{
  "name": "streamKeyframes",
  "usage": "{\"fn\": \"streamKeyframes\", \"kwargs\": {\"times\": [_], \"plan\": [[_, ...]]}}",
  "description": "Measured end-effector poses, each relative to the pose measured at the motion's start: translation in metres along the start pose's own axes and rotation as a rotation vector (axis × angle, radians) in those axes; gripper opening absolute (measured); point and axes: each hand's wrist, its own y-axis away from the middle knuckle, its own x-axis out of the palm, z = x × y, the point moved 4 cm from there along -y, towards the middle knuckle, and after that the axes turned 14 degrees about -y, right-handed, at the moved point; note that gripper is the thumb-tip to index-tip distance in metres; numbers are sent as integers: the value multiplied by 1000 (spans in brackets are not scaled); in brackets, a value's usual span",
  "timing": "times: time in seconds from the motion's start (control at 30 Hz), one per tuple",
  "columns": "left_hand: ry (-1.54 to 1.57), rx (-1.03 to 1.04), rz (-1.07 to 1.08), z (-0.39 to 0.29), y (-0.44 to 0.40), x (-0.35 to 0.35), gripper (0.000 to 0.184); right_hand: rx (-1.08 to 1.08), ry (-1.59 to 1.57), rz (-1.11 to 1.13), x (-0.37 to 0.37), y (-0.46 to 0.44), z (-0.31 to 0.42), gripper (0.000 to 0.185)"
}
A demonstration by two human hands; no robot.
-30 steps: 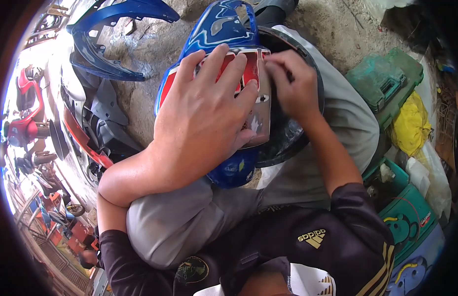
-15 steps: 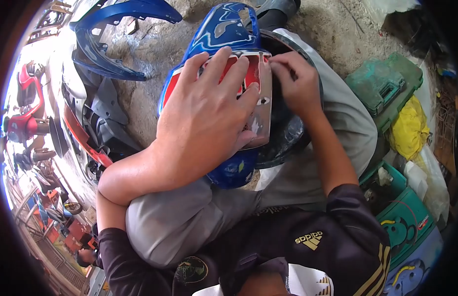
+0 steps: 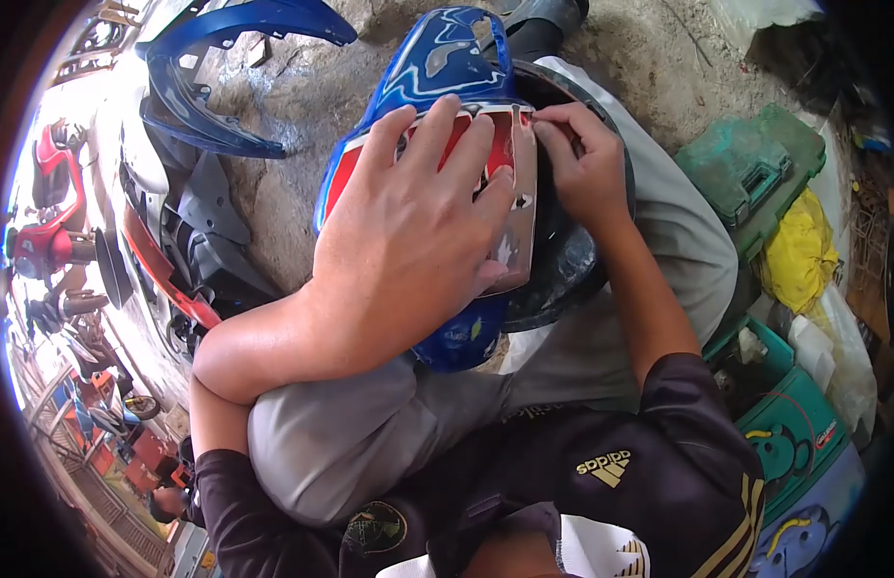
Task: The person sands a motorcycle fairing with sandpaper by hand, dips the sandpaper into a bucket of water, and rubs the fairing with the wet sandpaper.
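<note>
A glossy blue plastic body panel (image 3: 452,72), with white and dark swirls, lies over a black round basin (image 3: 567,275) between my knees. A red sticker with a white border (image 3: 501,144) covers its middle, and a greyish strip (image 3: 514,241) runs along the sticker's right side. My left hand (image 3: 408,222) lies palm down across the sticker with its fingers spread, hiding much of it. At the sticker's upper right corner, the thumb and forefinger of my right hand (image 3: 586,159) are pinched together on its edge.
Another blue panel (image 3: 172,96) lies on the concrete floor at upper left, beside black and orange plastic parts (image 3: 211,207). On the right are a green case (image 3: 745,164), a yellow bag (image 3: 800,250) and a teal toolbox (image 3: 789,414). A red motorcycle (image 3: 57,241) stands far left.
The blue panel and my left hand have shifted slightly right and down together. My right hand keeps its pinch at the sticker's corner, nearly in the same place.
</note>
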Motion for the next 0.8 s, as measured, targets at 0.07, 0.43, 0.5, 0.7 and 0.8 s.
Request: {"fn": "streamKeyframes", "kwargs": {"times": [0.07,0.43,0.5,0.7,0.8], "plan": [[-2,-5,-15,1,0,2,70,-18,5,-2,-2,-3,-1,9],[-3,0,12,0,1,0,71,133,29,-37,-5,-3,-9,10],[-1,0,0,2,-2,-1,70,56,-26,-26,-4,-2,-7,12],[24,-5,-1,1,1,0,69,190,-75,-62,-7,-4,-24,11],[15,-9,-11,3,-1,1,69,-48,-43,39,7,9,33,12]]}}
